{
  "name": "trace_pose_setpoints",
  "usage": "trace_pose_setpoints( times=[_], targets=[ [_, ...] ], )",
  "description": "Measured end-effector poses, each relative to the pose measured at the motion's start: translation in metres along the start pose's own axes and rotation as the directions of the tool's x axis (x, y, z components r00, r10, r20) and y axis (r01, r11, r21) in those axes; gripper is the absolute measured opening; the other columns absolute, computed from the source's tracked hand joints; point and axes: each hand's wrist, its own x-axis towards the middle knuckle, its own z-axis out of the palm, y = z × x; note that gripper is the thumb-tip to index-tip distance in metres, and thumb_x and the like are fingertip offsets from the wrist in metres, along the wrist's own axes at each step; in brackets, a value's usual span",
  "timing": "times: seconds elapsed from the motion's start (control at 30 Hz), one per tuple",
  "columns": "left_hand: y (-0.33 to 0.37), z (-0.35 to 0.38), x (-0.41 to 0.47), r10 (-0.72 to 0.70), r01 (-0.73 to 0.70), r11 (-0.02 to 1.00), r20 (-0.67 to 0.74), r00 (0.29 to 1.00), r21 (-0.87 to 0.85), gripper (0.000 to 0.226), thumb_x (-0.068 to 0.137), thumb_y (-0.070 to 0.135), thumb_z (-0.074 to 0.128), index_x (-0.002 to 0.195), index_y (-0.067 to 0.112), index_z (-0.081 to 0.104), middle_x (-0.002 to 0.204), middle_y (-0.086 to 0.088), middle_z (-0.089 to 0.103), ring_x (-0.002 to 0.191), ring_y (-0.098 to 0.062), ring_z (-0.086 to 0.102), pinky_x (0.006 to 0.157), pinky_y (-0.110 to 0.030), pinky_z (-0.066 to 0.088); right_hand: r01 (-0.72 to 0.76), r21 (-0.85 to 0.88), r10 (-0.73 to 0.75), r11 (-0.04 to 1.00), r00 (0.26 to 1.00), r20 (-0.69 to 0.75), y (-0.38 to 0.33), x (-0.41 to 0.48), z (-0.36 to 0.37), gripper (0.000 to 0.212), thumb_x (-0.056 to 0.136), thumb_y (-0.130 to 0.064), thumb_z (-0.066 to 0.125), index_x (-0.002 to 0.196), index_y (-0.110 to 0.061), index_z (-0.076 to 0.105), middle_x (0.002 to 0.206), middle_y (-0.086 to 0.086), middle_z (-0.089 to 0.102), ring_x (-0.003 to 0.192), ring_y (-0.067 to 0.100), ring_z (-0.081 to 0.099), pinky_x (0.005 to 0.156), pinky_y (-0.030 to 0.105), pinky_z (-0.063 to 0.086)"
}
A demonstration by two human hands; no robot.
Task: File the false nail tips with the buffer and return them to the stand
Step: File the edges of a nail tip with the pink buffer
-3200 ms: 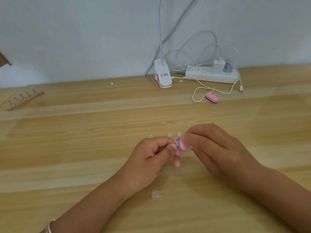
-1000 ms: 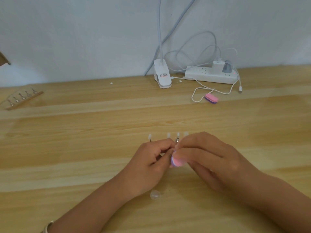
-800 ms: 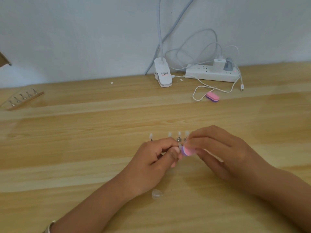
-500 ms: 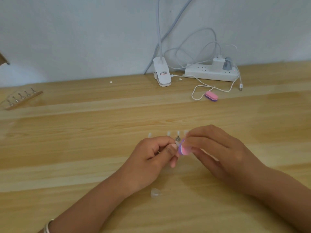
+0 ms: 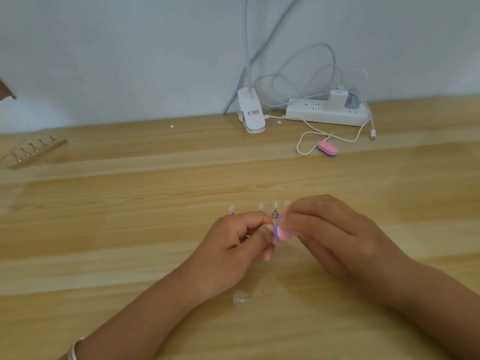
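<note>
**A:** What has each hand got?

**B:** The right hand is curled round the pink-and-purple buffer. It presses it against what the left hand pinches between thumb and forefinger. I take that for a false nail tip, but the fingers hide nearly all of it.

**A:** How will it handle?

**B:** Probably featherlight, thin, springy and slick, so apt to flick away. Pinch its sides near the base and leave the edge free. The buffer looks like soft foam.

**A:** And around them?

**B:** The hands work well in front of the power strip. On the strip's side of the knuckles a row of tips stands upright on the stand. A loose clear tip lies beyond the hands from the strip. A second buffer sits just before the strip, a lamp clip just left of it and another stand far left. The table is smooth pale wood, so a dropped tip would be hard to spot.
</note>
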Motion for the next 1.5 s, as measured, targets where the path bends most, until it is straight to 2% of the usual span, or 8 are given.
trace_pose_setpoints(
  times=[0.23,0.47,0.87,1.0,1.1,1.23,1.33,1.5],
  targets=[
    [-0.002,0.0,-0.001,-0.013,0.013,1.0,0.019,1.0,-0.018,0.03,0.098,0.021,0.046,0.075,0.01,0.062,0.06,0.002,0.054,0.052,-0.007,0.039,0.053,-0.021,0.033,0.052,0.021,-0.052,0.998,0.999,0.0,-0.009,0.001,0.002,0.02,0.101,-0.001,0.055,0.102,-0.002,0.074,0.106,0.01,0.068,0.098,0.027,0.065,0.089,0.03,0.052],
    [0.0,0.0,-0.001,-0.032,0.033,0.998,0.009,0.999,-0.055,0.033,0.097,0.024,0.045,0.075,0.004,0.061,0.062,-0.005,0.054,0.056,-0.021,0.043,0.057,-0.034,0.036,0.029,0.069,-0.028,0.997,0.999,-0.018,-0.016,0.0,0.006,0.021,0.102,-0.003,0.054,0.101,-0.003,0.074,0.106,0.009,0.068,0.097,0.027,0.065,0.086,0.031,0.052],
    [-0.002,-0.001,-0.002,-0.009,0.01,0.999,0.017,1.0,-0.043,0.029,0.098,0.023,0.046,0.078,0.01,0.062,0.062,0.007,0.054,0.054,-0.009,0.039,0.054,-0.021,0.032,-0.061,0.026,0.061,0.998,0.997,-0.037,0.005,0.0,0.001,0.017,0.092,0.004,0.063,0.103,-0.003,0.074,0.106,0.009,0.068,0.095,0.026,0.066,0.083,0.032,0.052],
    [-0.002,0.0,-0.002,0.009,-0.01,0.999,-0.015,1.0,-0.032,0.023,0.098,0.025,0.051,0.083,0.019,0.067,0.067,0.007,0.061,0.052,-0.03,0.041,0.05,-0.034,0.031,-0.139,0.123,0.149,0.983,0.986,-0.078,0.01,0.0,-0.005,0.017,0.092,0.0,0.064,0.106,-0.005,0.073,0.108,0.005,0.068,0.101,0.02,0.066,0.09,0.027,0.05],
    [-0.004,0.001,-0.002,0.006,-0.008,0.999,-0.031,0.999,-0.041,0.019,0.097,0.017,0.058,0.086,0.025,0.071,0.069,0.01,0.063,0.044,-0.011,0.034,0.045,-0.018,0.025,-0.043,0.153,0.046,0.987,0.999,-0.011,0.003,-0.002,0.001,0.024,0.091,0.006,0.063,0.11,-0.004,0.074,0.112,0.006,0.067,0.103,0.017,0.064,0.091,0.023,0.049],
    [-0.007,0.001,-0.001,-0.006,0.005,0.999,-0.038,0.999,-0.032,0.016,0.095,0.02,0.06,0.088,0.024,0.074,0.072,0.006,0.066,0.047,-0.025,0.036,0.046,-0.017,0.027,-0.063,0.125,0.063,0.99,0.998,0.006,0.008,-0.001,-0.001,0.027,0.088,0.009,0.063,0.11,-0.002,0.074,0.112,0.007,0.067,0.102,0.016,0.064,0.09,0.024,0.05],
    [-0.005,0.002,-0.002,0.021,-0.023,0.998,-0.034,0.999,-0.055,0.015,0.093,0.026,0.061,0.087,0.022,0.074,0.069,0.013,0.063,0.047,-0.002,0.035,0.047,-0.013,0.028,-0.012,0.178,0.011,0.984,1.0,0.004,0.0,-0.001,0.003,0.023,0.095,0.006,0.058,0.11,-0.003,0.074,0.113,0.007,0.066,0.104,0.015,0.063,0.092,0.021,0.046],
    [-0.006,0.002,-0.001,0.015,-0.015,1.0,-0.041,0.999,-0.008,0.015,0.093,0.017,0.061,0.087,0.021,0.074,0.07,0.007,0.066,0.054,0.003,0.049,0.051,-0.011,0.032,-0.067,0.123,0.063,0.99,0.998,0.029,0.01,-0.001,-0.003,0.029,0.087,0.013,0.065,0.11,-0.002,0.074,0.111,0.008,0.067,0.1,0.017,0.064,0.088,0.023,0.049]
  ],
)
